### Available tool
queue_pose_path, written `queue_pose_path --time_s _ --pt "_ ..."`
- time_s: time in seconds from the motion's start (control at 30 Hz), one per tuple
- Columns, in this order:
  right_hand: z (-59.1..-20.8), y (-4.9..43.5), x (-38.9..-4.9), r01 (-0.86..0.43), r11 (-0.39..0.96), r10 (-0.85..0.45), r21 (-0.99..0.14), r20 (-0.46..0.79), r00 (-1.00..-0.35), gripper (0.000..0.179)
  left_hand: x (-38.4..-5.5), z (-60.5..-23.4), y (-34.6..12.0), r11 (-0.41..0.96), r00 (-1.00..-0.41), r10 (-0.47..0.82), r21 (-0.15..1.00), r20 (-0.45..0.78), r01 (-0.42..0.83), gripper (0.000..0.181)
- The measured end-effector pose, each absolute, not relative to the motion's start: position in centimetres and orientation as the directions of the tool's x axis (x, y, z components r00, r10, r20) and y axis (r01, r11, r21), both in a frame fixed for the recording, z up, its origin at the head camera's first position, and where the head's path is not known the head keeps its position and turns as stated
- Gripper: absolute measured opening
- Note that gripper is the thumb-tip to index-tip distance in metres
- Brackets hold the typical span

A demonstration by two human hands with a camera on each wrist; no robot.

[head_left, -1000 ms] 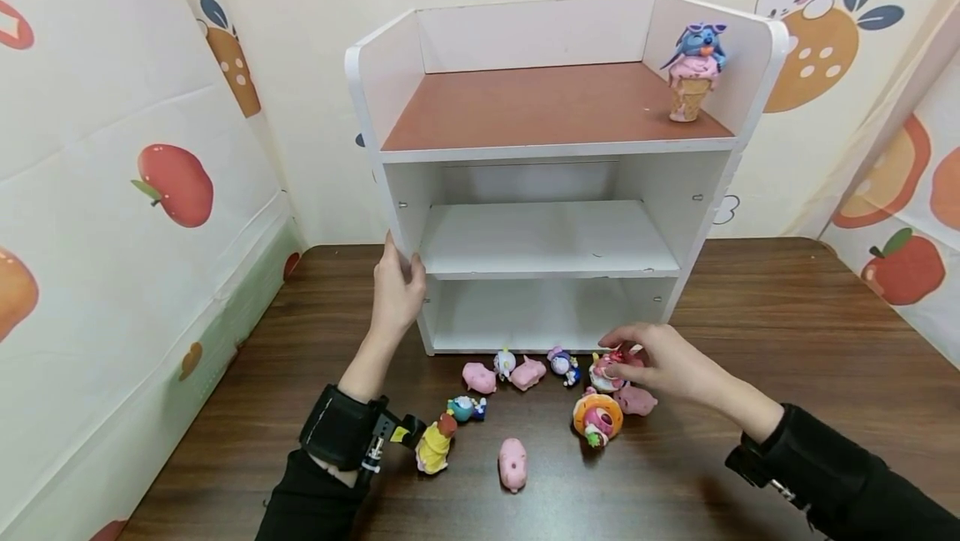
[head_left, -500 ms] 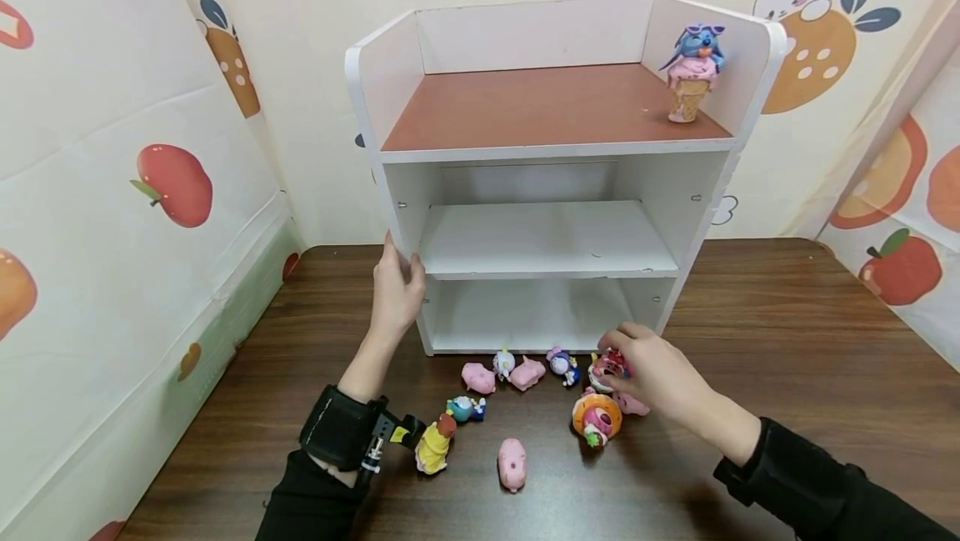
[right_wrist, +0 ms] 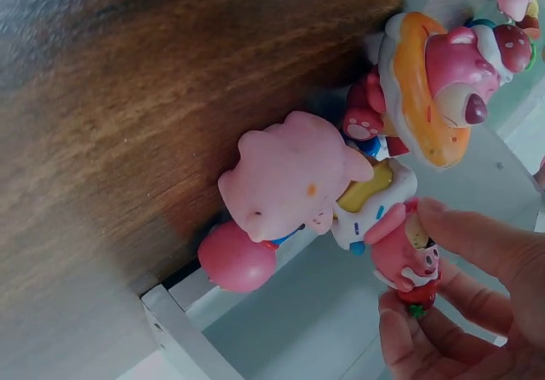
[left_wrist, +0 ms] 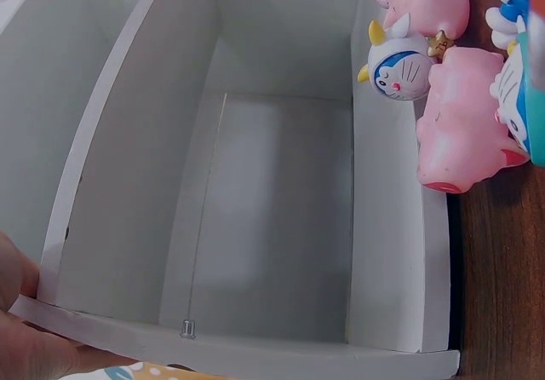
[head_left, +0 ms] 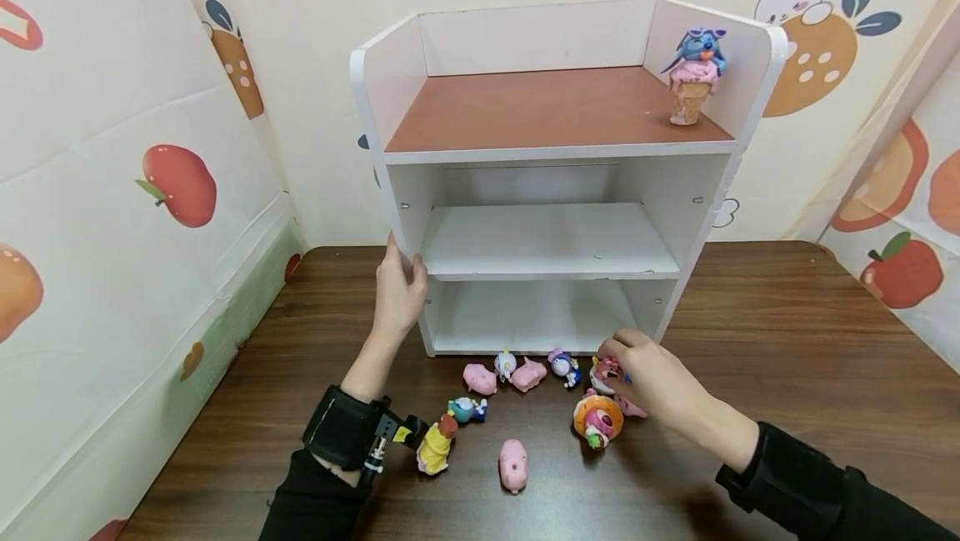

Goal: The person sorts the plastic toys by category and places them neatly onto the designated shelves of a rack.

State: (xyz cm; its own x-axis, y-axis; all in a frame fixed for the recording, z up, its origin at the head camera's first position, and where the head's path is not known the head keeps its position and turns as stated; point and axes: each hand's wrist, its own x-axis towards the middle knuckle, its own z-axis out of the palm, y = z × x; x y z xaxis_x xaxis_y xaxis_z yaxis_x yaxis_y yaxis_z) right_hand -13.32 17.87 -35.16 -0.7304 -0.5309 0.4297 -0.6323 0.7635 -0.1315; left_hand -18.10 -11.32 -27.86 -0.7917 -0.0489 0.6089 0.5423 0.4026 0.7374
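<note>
My left hand (head_left: 400, 291) grips the front edge of the white shelf unit's (head_left: 555, 276) left side panel, thumb on one face and fingers on the other. In the right wrist view, my right hand (right_wrist: 481, 290) pinches a pink bear figurine (right_wrist: 396, 256) with a strawberry on its head, between thumb and fingertips. The figurine stands at the front right of the unit, partly hidden by the hand in the head view. Beside it are a pink pig (right_wrist: 285, 175), a round pink thing (right_wrist: 238, 256) and a bear in an orange ring (head_left: 597, 423).
Near the unit's front lie more pink pigs (head_left: 479, 378), a white-hooded figurine (head_left: 505, 364) and a blue-and-purple figurine (head_left: 564, 367). Closer in are a teal figurine (head_left: 467, 409), a yellow-dressed figurine (head_left: 436, 445) and another pig (head_left: 513, 466). An ice-cream-cone figurine (head_left: 693, 78) stands on the top shelf.
My right hand has come down and inward over the strawberry bear, and its fingers have closed on it. The left hand stays on the side panel.
</note>
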Motion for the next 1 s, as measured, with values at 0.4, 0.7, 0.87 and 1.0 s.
queue_pose_path --time_s 0.4,0.7,0.87,1.0 --pt "-31.8 18.0 -12.6 -0.692 0.718 -0.603 -0.071 0.433 -0.670 0.025 -18.1 -27.9 -11.3 0.399 -0.795 -0.060 0.745 0.603 0.535 0.043" --pt "-26.2 17.5 -11.8 -0.764 0.644 -0.683 0.032 0.474 -0.556 0.028 -18.1 -27.8 -11.4 0.399 -0.791 -0.064 0.742 0.608 0.539 0.045" --pt "-22.8 17.0 -11.5 -0.781 0.617 -0.718 0.093 0.473 -0.511 0.028 -18.1 -27.8 -11.4 0.390 -0.795 -0.057 0.747 0.604 0.539 0.045" --pt "-20.2 16.8 -11.3 -0.795 0.594 -0.734 0.122 0.486 -0.474 0.031 -18.1 -27.7 -11.4 0.389 -0.798 -0.056 0.749 0.600 0.536 0.044"
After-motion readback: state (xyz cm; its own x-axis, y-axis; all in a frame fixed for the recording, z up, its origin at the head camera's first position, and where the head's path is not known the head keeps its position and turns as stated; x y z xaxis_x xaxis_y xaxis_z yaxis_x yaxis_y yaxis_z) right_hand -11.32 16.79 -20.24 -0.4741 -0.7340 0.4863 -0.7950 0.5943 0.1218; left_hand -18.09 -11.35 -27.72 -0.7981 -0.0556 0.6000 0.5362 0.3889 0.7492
